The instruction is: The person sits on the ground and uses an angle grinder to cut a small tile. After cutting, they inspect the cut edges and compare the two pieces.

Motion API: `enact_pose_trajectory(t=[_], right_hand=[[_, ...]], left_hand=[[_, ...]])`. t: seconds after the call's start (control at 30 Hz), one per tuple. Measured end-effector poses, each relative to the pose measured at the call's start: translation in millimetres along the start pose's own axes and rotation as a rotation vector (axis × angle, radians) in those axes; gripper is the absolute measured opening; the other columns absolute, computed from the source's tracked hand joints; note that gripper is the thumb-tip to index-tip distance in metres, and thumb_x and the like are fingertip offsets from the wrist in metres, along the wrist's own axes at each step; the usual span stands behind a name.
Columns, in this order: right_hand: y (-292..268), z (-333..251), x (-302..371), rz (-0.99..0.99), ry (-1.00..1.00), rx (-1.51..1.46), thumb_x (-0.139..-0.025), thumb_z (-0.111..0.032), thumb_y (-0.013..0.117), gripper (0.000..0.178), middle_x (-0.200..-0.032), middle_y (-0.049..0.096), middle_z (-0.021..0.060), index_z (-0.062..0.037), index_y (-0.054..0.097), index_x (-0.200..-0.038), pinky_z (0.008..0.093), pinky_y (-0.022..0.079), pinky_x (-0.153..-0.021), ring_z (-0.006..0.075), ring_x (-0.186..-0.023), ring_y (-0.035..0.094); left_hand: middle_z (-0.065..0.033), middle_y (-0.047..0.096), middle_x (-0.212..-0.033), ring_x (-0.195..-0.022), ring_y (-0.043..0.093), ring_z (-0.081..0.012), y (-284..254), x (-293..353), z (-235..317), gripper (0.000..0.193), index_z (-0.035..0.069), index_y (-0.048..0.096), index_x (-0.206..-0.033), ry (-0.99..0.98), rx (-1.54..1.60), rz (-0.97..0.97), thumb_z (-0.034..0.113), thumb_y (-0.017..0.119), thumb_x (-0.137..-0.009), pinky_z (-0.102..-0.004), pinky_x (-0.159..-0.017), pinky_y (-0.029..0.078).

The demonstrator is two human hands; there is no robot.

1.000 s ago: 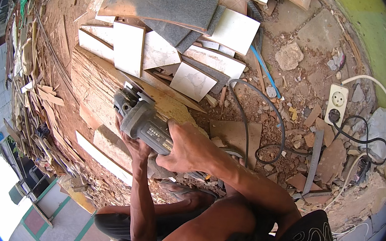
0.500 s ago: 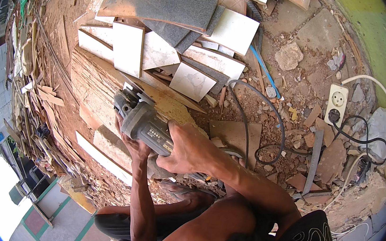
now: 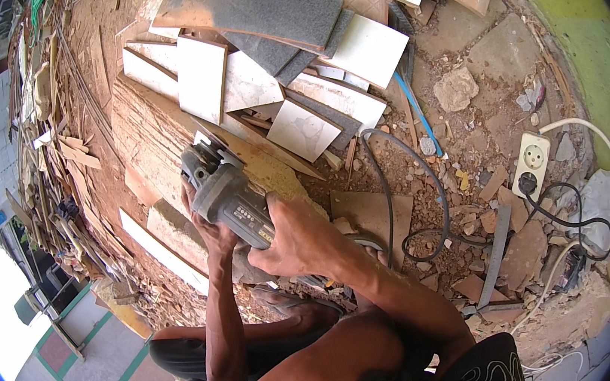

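An angle grinder [image 3: 232, 201], grey and dusty, is held between my two hands in front of my knees. My left hand [image 3: 211, 234] wraps around its head end from the left and below. My right hand [image 3: 292, 238] grips the rear of the body, thumb along the top. The disc and metal guard [image 3: 221, 149] point away from me, over a rough, dusty slab [image 3: 154, 132]. Whether the disc touches the slab I cannot tell. A small white tile offcut [image 3: 304, 130] lies just beyond the tool.
Broken white and grey tiles [image 3: 265, 13] are piled at the far side. A power strip [image 3: 531, 167] with a plug in it lies at right, beside a dark cable [image 3: 445, 199] looping over rubble. Wood scraps [image 3: 67, 193] line the left. A green wall [image 3: 605, 67] stands at far right.
Almost nothing differs. The grinder and both hands hold nearly the same place, with only a very slight shift of the tool.
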State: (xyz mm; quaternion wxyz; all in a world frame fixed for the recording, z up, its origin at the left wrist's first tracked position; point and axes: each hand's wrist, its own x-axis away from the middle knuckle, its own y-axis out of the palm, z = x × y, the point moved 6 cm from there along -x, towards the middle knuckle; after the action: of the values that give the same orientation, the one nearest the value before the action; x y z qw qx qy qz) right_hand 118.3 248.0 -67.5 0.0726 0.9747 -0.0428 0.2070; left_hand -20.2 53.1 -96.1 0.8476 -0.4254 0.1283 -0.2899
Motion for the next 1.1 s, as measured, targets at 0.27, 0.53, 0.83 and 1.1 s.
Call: enact_pose_trajectory(t=[0.27, 0.53, 0.83, 1.1], right_hand=[[-1, -2, 1, 0.007, -0.016, 0.013, -0.073, -0.025, 0.075, 0.048, -0.063, 0.061, 0.0308, 0.0162, 0.053, -0.087, 0.0468, 0.055, -0.053, 0.0420, -0.056, 0.067], [-2, -6, -4, 0.026, -0.029, 0.013, -0.073, -0.026, 0.075, 0.049, -0.062, 0.061, 0.0310, 0.0167, 0.053, -0.086, 0.0469, 0.055, -0.052, 0.0408, -0.056, 0.068], [0, -4, -6, 0.032, -0.042, -0.006, -0.072, -0.025, 0.075, 0.050, -0.062, 0.061, 0.0310, 0.0169, 0.053, -0.086, 0.0459, 0.054, -0.051, 0.0393, -0.054, 0.067], [2, 2, -3, 0.000, -0.009, -0.020, -0.071, -0.024, 0.075, 0.048, -0.063, 0.061, 0.0306, 0.0170, 0.054, -0.084, 0.0475, 0.054, -0.055, 0.0414, -0.057, 0.067]], left_hand=[[-0.0116, 0.067, -0.133, -0.147, 0.036, -0.0395, -2, 3, -8, 0.043, 0.011, 0.076, -0.116, 0.040, -0.001, 0.022, 0.037, 0.073, -0.082, -0.0548, -0.124, 0.020], [-0.0097, 0.072, -0.122, -0.138, 0.049, -0.0359, -1, 4, -13, 0.041, 0.010, 0.075, -0.118, 0.041, 0.004, -0.014, 0.033, 0.070, -0.084, -0.0565, -0.124, 0.020], [-0.0101, 0.072, -0.122, -0.139, 0.048, -0.0363, -1, 4, -9, 0.040, 0.011, 0.075, -0.116, 0.035, 0.005, -0.009, 0.034, 0.070, -0.084, -0.0568, -0.124, 0.020], [-0.0159, 0.065, -0.136, -0.149, 0.033, -0.0411, 1, 0, -6, 0.044, 0.009, 0.076, -0.117, -0.006, 0.005, 0.002, 0.038, 0.071, -0.084, -0.0550, -0.123, 0.020]])
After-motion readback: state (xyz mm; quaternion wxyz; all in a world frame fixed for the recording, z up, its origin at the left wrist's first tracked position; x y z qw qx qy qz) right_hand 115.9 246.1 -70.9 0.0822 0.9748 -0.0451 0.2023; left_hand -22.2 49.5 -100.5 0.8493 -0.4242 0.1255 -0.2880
